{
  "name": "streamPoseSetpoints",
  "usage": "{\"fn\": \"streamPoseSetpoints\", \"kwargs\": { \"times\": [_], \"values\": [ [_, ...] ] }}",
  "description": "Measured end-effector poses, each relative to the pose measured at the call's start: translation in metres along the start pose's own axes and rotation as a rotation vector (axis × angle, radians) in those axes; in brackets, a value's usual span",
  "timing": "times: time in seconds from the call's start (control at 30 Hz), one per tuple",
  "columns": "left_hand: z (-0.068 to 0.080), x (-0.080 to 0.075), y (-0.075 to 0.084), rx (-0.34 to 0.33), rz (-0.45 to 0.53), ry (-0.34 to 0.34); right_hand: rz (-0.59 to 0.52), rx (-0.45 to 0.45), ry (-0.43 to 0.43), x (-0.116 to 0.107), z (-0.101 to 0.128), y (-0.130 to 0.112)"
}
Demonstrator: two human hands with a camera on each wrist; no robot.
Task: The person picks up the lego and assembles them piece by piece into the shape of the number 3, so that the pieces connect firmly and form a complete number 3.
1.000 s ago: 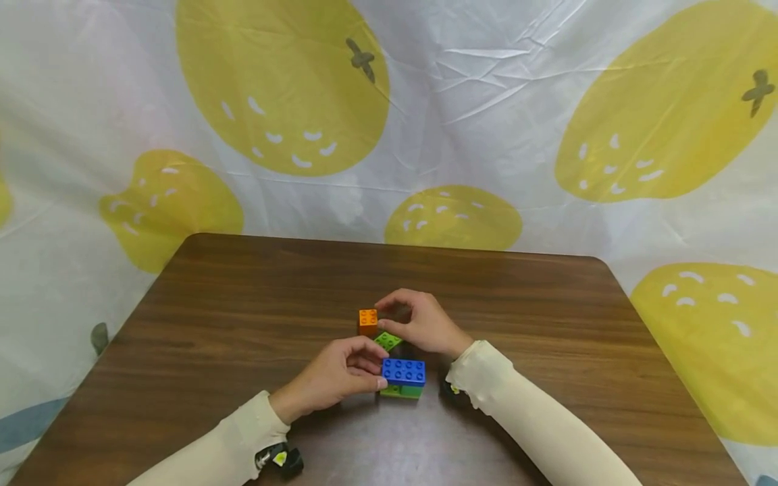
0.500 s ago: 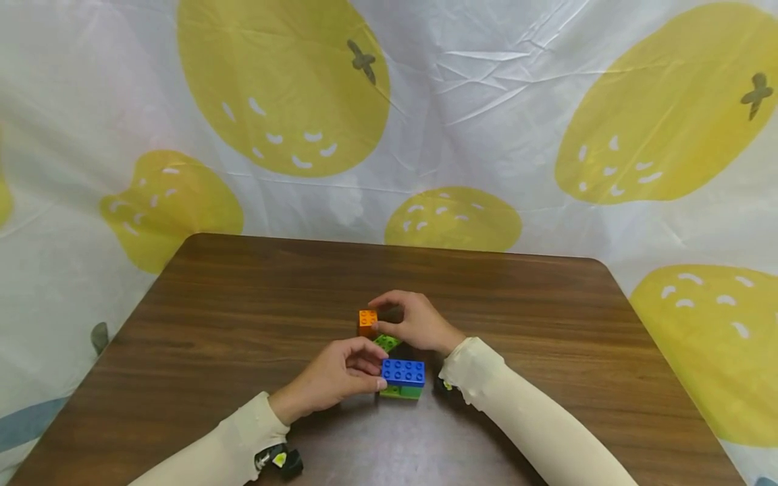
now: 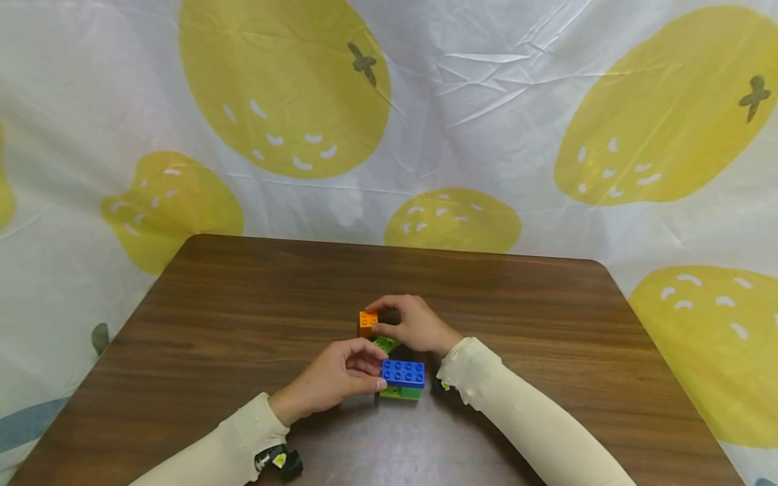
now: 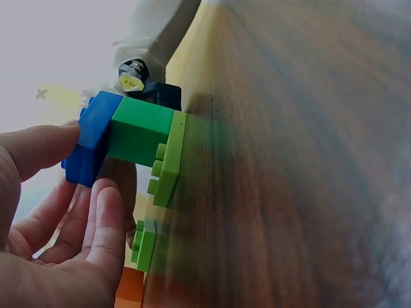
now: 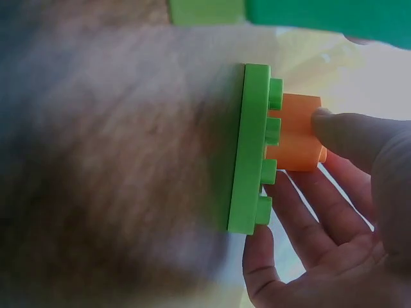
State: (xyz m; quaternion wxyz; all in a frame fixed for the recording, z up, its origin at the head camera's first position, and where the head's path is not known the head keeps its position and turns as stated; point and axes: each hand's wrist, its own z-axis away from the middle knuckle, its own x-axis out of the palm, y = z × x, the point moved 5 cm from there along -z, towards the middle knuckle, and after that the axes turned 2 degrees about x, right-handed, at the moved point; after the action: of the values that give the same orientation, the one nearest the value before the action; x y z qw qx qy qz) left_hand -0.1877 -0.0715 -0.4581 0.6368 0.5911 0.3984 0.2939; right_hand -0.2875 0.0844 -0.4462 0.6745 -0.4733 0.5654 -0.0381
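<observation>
My left hand [image 3: 331, 378] holds the left end of a blue building brick [image 3: 404, 372] between thumb and fingers. Below the blue brick sit a green brick [image 4: 141, 131] and a thin light green brick [image 4: 170, 160], forming a small stack. My right hand [image 3: 419, 324] pinches an orange brick [image 5: 298, 135], the thumb on its near face and fingers on the far side. Between the two hands a separate thin light green brick [image 5: 250, 151] lies studs up on the table, partly covered by the hands in the head view.
The brown wooden table [image 3: 273, 290] reaches back to a white curtain [image 3: 474, 121] printed with yellow fruit. A black wrist camera [image 3: 286, 461] is strapped below my left sleeve.
My right hand has moved slightly left and its fingers have closed on the orange brick. The left hand and the blue-topped stack have stayed in place.
</observation>
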Motion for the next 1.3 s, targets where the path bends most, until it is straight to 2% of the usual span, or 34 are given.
{"fn": "streamPoseSetpoints", "kwargs": {
  "times": [0.13, 0.5, 0.8, 1.3],
  "values": [
    [0.0, 0.0, -0.001, -0.014, 0.002, -0.006, -0.02, -0.002, 0.013, -0.002, 0.0, 0.003],
    [0.002, -0.001, 0.002, 0.0, 0.007, -0.007, -0.106, -0.034, 0.025, -0.013, 0.008, -0.001],
    [0.001, 0.0, 0.001, -0.014, -0.001, -0.004, -0.095, -0.056, 0.072, -0.019, 0.017, -0.004],
    [0.001, 0.0, 0.0, -0.019, -0.001, -0.008, -0.14, -0.058, 0.067, -0.03, 0.039, -0.013]
  ]
}}
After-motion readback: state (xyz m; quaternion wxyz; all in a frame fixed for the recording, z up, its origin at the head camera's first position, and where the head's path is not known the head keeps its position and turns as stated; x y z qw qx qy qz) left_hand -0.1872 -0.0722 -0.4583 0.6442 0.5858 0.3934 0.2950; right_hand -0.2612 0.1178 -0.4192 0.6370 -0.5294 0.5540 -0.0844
